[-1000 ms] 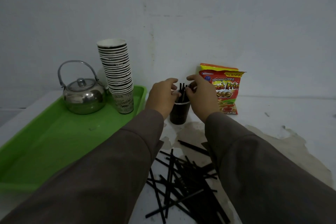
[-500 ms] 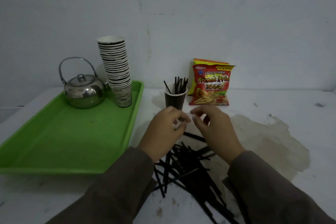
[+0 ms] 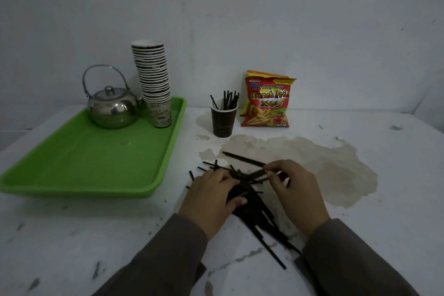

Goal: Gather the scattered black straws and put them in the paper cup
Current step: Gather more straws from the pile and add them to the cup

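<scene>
Green tray lay at left on a stained white table, steel kettle and stacked paper cups stood on it, snack bag leaned against the wall.

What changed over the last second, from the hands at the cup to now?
Both hands let go at the paper cup and came back toward the person: left hand and right hand now rest on the loose straws. Cup, tray, kettle and snack bag unmoved.
</scene>
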A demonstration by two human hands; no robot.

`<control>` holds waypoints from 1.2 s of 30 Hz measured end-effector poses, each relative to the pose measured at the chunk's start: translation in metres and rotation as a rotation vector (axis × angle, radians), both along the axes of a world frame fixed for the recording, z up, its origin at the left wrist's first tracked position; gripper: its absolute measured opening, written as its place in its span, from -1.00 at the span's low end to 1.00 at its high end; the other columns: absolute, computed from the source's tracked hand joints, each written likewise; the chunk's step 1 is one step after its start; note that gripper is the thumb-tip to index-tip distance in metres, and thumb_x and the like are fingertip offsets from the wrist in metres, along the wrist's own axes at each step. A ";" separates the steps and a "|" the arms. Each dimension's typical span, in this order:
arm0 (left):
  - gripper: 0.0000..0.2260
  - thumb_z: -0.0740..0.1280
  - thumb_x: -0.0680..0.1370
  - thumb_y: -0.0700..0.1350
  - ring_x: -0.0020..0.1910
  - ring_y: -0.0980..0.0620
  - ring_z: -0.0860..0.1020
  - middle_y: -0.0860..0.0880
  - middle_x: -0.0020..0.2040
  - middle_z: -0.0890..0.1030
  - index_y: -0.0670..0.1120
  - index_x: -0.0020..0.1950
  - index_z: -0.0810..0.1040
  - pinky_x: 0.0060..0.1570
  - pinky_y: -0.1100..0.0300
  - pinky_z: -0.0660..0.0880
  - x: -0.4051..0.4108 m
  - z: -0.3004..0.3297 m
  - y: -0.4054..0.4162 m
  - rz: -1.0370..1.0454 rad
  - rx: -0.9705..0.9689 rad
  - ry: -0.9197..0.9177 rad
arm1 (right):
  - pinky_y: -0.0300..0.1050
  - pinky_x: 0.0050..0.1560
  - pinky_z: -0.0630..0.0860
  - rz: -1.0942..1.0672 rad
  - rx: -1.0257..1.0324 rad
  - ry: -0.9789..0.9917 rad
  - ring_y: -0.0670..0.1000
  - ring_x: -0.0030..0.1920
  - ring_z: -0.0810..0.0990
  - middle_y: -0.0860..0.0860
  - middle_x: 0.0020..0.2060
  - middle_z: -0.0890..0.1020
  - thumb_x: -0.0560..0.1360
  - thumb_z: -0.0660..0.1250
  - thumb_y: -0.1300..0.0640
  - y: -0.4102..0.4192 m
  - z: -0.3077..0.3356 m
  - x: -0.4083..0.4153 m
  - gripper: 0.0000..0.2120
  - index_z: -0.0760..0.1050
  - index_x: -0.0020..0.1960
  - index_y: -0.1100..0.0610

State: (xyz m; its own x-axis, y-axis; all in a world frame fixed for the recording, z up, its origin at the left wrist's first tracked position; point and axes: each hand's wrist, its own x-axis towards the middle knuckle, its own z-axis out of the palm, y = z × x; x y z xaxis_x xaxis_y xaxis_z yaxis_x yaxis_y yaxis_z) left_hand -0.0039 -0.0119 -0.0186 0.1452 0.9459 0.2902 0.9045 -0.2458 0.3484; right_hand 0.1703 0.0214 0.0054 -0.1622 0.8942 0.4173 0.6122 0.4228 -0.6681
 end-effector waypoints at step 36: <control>-0.74 0.40 0.43 -0.23 -0.21 0.18 0.61 0.13 -0.22 0.66 0.17 -0.21 0.57 -0.18 0.41 0.51 -0.002 0.032 -0.007 0.089 0.318 -0.958 | -0.29 -0.04 0.26 0.143 0.073 -0.366 -0.12 -0.06 0.39 -0.05 -0.02 0.58 0.44 0.34 -0.03 -0.008 -0.010 -0.015 -0.72 0.55 0.11 0.04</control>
State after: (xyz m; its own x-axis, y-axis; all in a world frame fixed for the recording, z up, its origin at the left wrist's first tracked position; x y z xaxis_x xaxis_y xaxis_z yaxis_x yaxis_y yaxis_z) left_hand -0.0056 -0.0186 0.0133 -0.3482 0.8003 0.4881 0.2980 -0.3992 0.8671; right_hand 0.1557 0.0131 -0.0046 -0.4323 0.8219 0.3710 0.7357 0.5594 -0.3819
